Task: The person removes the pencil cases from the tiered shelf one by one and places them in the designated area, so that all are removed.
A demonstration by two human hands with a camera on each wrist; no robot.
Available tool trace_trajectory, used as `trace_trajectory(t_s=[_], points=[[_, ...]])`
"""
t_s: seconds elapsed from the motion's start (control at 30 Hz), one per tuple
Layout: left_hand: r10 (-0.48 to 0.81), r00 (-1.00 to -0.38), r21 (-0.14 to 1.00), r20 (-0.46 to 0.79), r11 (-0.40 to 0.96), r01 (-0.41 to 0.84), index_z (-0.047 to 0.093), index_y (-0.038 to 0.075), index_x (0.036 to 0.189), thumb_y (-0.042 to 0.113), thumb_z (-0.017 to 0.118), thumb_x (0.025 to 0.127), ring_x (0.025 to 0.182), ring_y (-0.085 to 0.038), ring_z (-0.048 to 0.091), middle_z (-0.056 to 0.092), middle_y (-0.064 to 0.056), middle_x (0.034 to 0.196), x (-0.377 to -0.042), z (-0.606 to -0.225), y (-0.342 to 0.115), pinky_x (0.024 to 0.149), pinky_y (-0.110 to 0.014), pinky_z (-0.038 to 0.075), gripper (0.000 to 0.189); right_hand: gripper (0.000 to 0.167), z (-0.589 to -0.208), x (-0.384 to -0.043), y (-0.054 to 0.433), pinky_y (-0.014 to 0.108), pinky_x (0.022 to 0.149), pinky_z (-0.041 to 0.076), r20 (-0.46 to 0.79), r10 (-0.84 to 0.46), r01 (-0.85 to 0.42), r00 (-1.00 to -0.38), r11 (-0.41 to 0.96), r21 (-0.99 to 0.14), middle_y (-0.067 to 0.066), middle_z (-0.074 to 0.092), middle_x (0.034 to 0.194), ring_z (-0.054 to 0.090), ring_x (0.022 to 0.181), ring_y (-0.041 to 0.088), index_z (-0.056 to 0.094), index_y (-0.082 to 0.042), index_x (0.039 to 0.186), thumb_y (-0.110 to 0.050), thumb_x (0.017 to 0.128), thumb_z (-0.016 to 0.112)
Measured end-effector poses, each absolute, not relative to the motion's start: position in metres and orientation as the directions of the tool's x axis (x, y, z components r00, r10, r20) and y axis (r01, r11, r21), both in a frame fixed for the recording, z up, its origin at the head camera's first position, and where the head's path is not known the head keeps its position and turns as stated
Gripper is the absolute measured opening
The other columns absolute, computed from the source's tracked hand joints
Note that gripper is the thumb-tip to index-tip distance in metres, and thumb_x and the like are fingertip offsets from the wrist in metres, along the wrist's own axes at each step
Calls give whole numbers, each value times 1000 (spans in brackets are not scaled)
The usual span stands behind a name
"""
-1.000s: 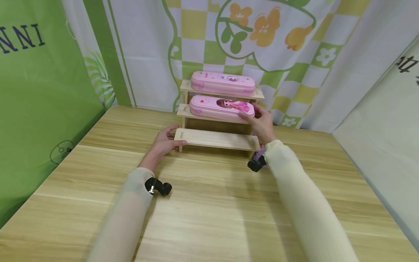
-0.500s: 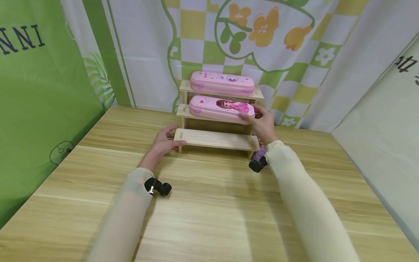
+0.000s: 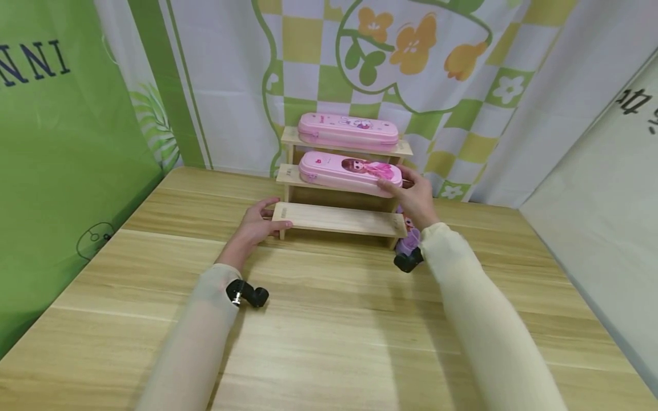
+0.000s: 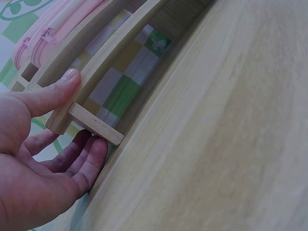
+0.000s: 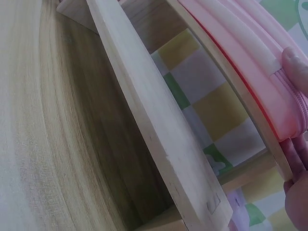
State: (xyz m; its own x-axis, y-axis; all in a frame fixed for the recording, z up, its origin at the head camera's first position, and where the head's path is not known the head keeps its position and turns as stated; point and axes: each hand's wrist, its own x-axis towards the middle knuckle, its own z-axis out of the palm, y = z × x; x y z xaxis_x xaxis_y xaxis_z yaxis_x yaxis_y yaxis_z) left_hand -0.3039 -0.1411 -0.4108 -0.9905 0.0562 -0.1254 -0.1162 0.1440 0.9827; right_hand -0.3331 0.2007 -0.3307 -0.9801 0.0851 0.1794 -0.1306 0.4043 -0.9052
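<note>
A three-tier wooden shelf (image 3: pixel 339 219) stands at the back of the table. My left hand (image 3: pixel 257 221) grips the left end of its lowest step; in the left wrist view the thumb (image 4: pixel 70 77) lies on the board and the fingers curl beneath, by the support leg (image 4: pixel 96 124). A pink pencil case with a doll picture (image 3: pixel 329 168) lies on the middle step. My right hand (image 3: pixel 415 194) holds its right end, thumb on the near side, other fingers partly hidden behind and under it. On the top step rests another pink pencil case, with a rabbit print (image 3: pixel 349 130).
A purple item (image 3: pixel 408 242) stands at the shelf's right side, partly hidden by the right wrist and its black camera (image 3: pixel 408 260). The wooden table (image 3: pixel 319 331) spreads in front. A patterned curtain (image 3: pixel 303 40) hangs close behind the shelf. A thin dark cable (image 3: pixel 95 237) lies at the left edge.
The doll-picture pencil case has shifted slightly right and toward me at its right end, with my right hand. My left hand keeps its grip on the lowest step.
</note>
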Motion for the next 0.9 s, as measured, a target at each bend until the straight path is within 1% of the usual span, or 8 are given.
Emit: trace_trajectory(t_s=[0.17,0.33,0.43,0.57,0.8,0.9], points=[[58,-990,984,-127,136,-119,37,12,156,2,78,86,92,-18,61,51,-25,136,-304,-410,-140,73,-22,56,81,71,-332,-330,206,16,85,50,190,95,-139,-977,392,-909,15,61,134,57,106,12,53,-10,146,-35,86,81],[59,-991,983,-124,141,-114,36,11,156,3,78,86,92,-17,61,50,-25,137,-303,-409,-141,74,-22,56,81,73,-334,-327,213,20,90,51,203,97,-151,-974,388,-909,14,61,133,57,107,12,52,-11,147,-38,86,81],[58,-990,983,-128,141,-118,36,12,156,3,78,86,92,-17,61,50,-25,136,-302,-409,-141,72,-21,56,82,75,-335,-325,217,21,88,53,207,100,-156,-973,374,-914,14,61,131,58,104,11,51,-11,148,-39,86,81],[54,-990,983,-128,137,-120,37,12,156,2,78,86,91,-17,61,51,-24,135,-302,-410,-141,70,-21,56,82,76,-336,-324,220,19,85,55,207,106,-158,-973,352,-923,13,61,131,58,101,9,50,-10,148,-38,85,82],[58,-992,983,-116,149,-106,36,11,156,3,78,86,93,-19,62,51,-25,136,-301,-409,-140,72,-21,56,82,76,-337,-322,224,14,83,54,212,138,-157,-968,330,-931,16,59,135,58,103,9,49,-8,149,-34,86,82],[62,-991,983,-121,149,-111,36,12,156,3,78,86,96,-21,62,51,-25,137,-302,-409,-140,73,-21,56,82,76,-337,-321,227,13,82,54,212,154,-156,-965,315,-936,12,61,129,58,102,7,49,-7,149,-34,86,82]])
